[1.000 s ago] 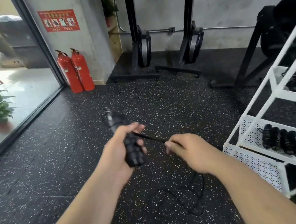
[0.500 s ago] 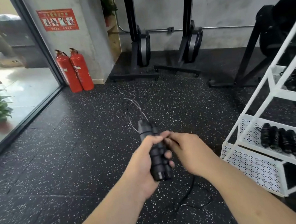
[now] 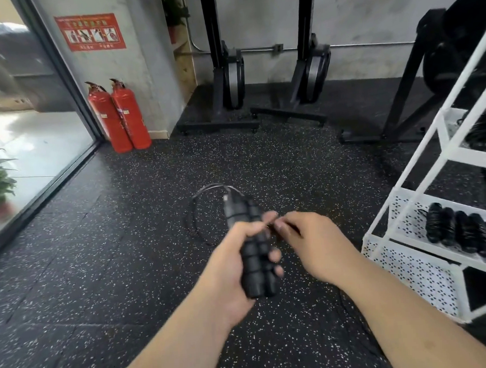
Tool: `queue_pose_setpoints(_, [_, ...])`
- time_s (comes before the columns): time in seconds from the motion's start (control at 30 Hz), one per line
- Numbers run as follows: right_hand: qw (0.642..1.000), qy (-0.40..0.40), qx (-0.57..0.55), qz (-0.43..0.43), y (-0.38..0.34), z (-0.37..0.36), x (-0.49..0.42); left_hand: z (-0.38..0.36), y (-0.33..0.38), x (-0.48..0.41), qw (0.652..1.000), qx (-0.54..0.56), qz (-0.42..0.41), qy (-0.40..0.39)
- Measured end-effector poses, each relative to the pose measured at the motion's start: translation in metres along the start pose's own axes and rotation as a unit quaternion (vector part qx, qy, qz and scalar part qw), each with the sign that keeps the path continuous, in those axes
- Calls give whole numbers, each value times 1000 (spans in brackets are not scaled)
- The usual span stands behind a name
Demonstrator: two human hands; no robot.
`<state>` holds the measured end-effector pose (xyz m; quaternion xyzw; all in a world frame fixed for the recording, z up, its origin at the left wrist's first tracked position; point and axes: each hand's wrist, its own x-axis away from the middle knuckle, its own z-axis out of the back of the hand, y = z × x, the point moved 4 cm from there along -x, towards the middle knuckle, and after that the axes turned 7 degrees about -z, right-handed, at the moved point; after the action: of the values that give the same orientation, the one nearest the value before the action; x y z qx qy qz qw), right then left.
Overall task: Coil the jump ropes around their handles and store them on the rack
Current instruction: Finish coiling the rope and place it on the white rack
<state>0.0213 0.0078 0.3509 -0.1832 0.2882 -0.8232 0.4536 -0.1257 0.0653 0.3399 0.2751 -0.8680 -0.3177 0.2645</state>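
Open floor of black speckled rubber lies ahead and to the left of the person. It is bounded on the left by a glass wall on a dark floor track. Two red fire extinguishers stand against the pillar at the far end of that track. Two upright black machines on floor bases close off the far side. On the right, a white rack with a perforated lower panel stands near the right forearm. Coiled black ropes lie side by side on its lower shelf, and more dark coils sit on the shelf above. The left hand has its fingers curled round the handles of the jump rope. The two ridged black grips are held side by side at mid-frame, tilted with their cord ends away from the person. The right hand is just beside them, thumb and forefinger pinching the cord close to the left thumb. The pinch point is blurred. A loop of cord arcs out from the handle tops and hangs to their left. Further cord lies on the floor beneath the right forearm, partly hidden by the arm.
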Motion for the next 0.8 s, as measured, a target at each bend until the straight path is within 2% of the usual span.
queue_pose_setpoints(0.1, [1000, -17, 22, 2, 0, -4, -1, -4, -5, -1, 1000, -9, 0, 15])
queue_pose_setpoints(0.17, [999, -46, 23, -11, 8, 3, -2, 10, 13, -10, 998, 0, -38, 41])
queue_pose_setpoints(0.3, [998, -60, -2, -23, 21, 23, -3, 42, 47, -24, 987, 73, -87, 117])
queue_pose_setpoints(0.4, [999, -40, -2, -21, 16, 18, -2, 38, 34, -21, 989, 61, -64, 115])
queue_pose_setpoints(0.53, [999, -17, 47, -3, 2, 0, 0, 1, -7, -6, 999, -10, 5, 34])
queue_pose_setpoints(0.6, [999, -21, 43, -1, -1, -1, 0, -5, -15, -4, 999, -17, 18, 25])
queue_pose_setpoints(0.7, [997, -67, 37, 3, 2, 2, -1, 3, -1, -10, 999, -4, -2, 31])
queue_pose_setpoints(0.8, [994, -100, 43, -29, 14, 14, 0, 28, 29, -21, 992, 7, -64, 112])
